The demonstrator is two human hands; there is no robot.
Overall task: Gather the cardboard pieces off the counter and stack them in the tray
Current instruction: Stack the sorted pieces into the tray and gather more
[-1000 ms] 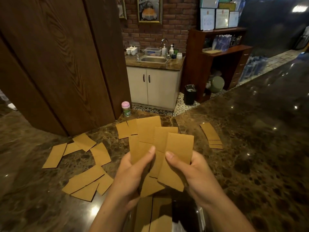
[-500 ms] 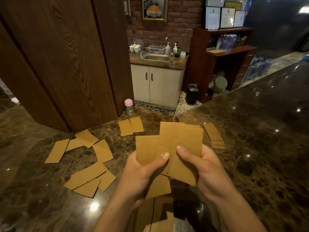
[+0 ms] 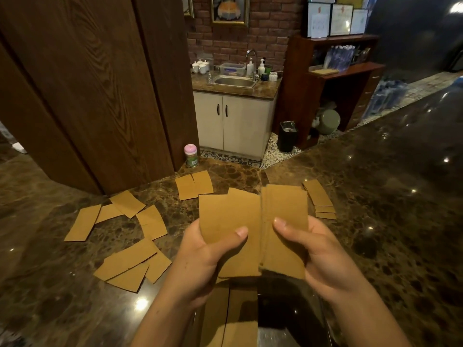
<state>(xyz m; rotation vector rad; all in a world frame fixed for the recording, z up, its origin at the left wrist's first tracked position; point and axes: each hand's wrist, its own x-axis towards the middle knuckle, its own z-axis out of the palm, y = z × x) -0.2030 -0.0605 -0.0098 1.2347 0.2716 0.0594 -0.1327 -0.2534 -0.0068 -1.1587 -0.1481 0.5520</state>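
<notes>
A bundle of cardboard pieces (image 3: 253,231) is held upright above the dark tray (image 3: 290,311), gripped by both hands: the left hand (image 3: 200,261) has its fingers closed on the left part with the thumb across the front, and the right hand (image 3: 325,259) has its fingers closed on the right part in the same way. The tray sits at the near edge of the marble surface (image 3: 375,221) and already contains flat pieces (image 3: 233,319). Loose pieces lie on the surface in a left group (image 3: 127,236), a pair (image 3: 194,184) beyond the hands near a pink-capped bottle (image 3: 191,155), and a small overlapping set (image 3: 319,199) to the right.
</notes>
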